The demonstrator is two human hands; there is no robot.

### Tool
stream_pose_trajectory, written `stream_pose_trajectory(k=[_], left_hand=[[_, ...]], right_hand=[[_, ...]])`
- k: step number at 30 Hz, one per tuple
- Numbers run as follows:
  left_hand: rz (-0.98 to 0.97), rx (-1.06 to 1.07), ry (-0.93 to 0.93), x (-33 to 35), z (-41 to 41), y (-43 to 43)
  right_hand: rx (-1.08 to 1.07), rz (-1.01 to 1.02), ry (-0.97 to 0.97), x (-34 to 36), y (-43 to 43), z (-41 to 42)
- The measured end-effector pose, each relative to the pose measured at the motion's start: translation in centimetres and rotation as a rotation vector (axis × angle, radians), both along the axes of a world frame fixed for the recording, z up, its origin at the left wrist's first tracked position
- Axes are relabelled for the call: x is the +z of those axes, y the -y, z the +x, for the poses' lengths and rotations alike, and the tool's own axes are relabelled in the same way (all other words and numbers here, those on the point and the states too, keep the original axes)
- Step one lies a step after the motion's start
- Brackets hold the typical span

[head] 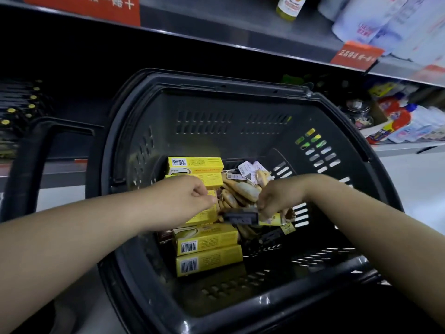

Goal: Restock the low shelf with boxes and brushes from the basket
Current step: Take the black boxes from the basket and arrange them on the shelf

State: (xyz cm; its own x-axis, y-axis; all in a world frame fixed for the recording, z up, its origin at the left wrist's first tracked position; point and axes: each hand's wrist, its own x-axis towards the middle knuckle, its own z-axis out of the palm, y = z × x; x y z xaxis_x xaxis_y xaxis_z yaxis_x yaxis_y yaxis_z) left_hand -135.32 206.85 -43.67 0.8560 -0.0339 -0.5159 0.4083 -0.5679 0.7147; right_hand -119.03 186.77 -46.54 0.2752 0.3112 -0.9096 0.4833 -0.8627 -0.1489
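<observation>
left to right: low shelf [62, 168] behind the basket [216, 85]; left hand [183, 198], fingers curled above the yellow boxes [207, 239] stacked in the basket's left half, grip not discernible; wooden brushes [240, 189] heaped mid-basket; right hand [279, 198] gripping a dark brush [240, 217] at the heap's edge. advised: lift slowly, letting the left hand free any tangled tag strings first.
</observation>
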Motion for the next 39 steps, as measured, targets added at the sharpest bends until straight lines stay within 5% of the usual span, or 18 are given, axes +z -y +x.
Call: stream_pose_trajectory(k=[4,9,12,15,17,26,32,36,39], left_hand=[[-0.372,0.234,-0.290,0.2,-0.1,0.8],[-0.684,0.678,-0.176,-0.1,0.7,1.4],[-0.600,0.746,-0.131,-0.7,0.8,0.7],[-0.578,0.720,-0.166,-1.2,0.5,0.3],[-0.561,0.673,-0.174,-1.2,0.4,0.4],[-0.535,0.587,-0.160,-1.2,0.2,0.6],[-0.528,0.591,-0.177,-1.3,0.2,0.4],[-0.551,0.614,-0.177,-1.4,0.3,0.2],[-0.574,0.593,-0.181,-1.3,0.4,0.3]], right_hand=[[-0.361,0.405,-0.434,3.1,-2.2,-2.6],[-0.312,0.560,-0.466,2.8,-5.2,-5.3],[-0.106,0.296,-0.412,1.3,-3.8,-3.6],[0.387,-0.189,-0.043,-2.7,-0.4,-2.2],[0.614,-0.332,0.094,-5.0,2.0,-2.1],[1.097,-0.099,0.211,-9.8,2.9,-3.3],[0.855,-0.115,0.277,-8.7,1.0,-2.6],[0.210,0.226,0.229,-3.3,-1.2,-1.4],[-0.294,0.580,0.015,0.8,-3.6,-1.8]])
